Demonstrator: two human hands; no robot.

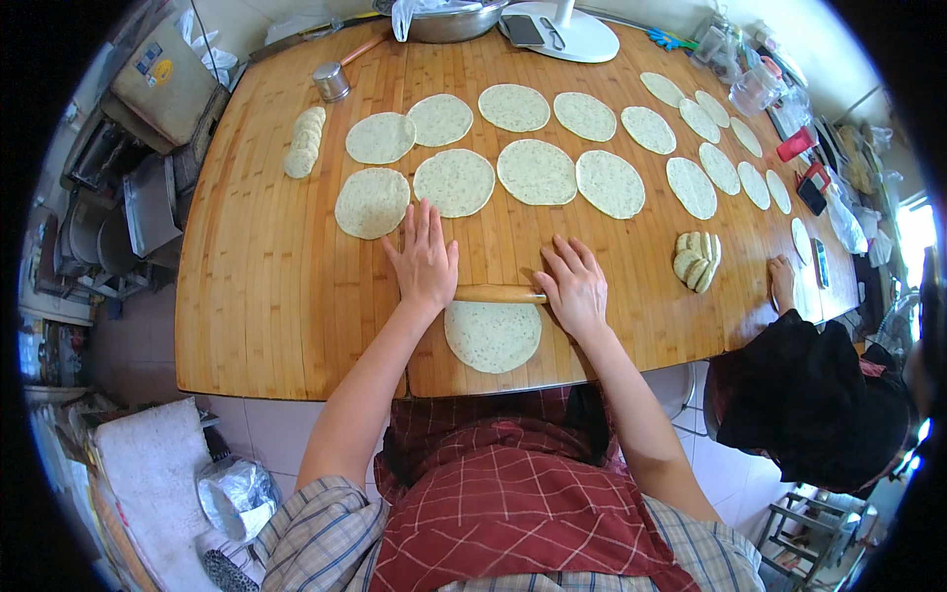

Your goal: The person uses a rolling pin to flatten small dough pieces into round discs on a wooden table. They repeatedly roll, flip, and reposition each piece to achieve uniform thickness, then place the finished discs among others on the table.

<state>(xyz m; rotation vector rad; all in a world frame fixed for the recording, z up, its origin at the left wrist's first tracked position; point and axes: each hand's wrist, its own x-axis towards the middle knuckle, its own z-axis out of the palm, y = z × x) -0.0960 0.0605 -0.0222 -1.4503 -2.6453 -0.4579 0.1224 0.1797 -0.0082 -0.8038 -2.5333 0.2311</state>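
Note:
A wooden rolling pin (500,294) lies crosswise over the upper edge of a round, flat, speckled dough sheet (493,337) near the table's front edge. At the pin's left end rests my left hand (425,259), palm down with fingers spread; its fingertips reach the lower edge of another dough round (372,203). My right hand (575,285) is at the pin's right end, palm down, fingers pointing away from me. Whether either palm presses on the pin is hidden. Rows of flat dough rounds (536,172) lie beyond my hands, a few touching or overlapping.
Sliced dough pieces (697,261) sit to the right, and a dough stack (305,142) at the left near a metal cup (331,81). A metal bowl (457,22) and white round stand (570,37) occupy the back. Another person's hand (781,281) rests at the right.

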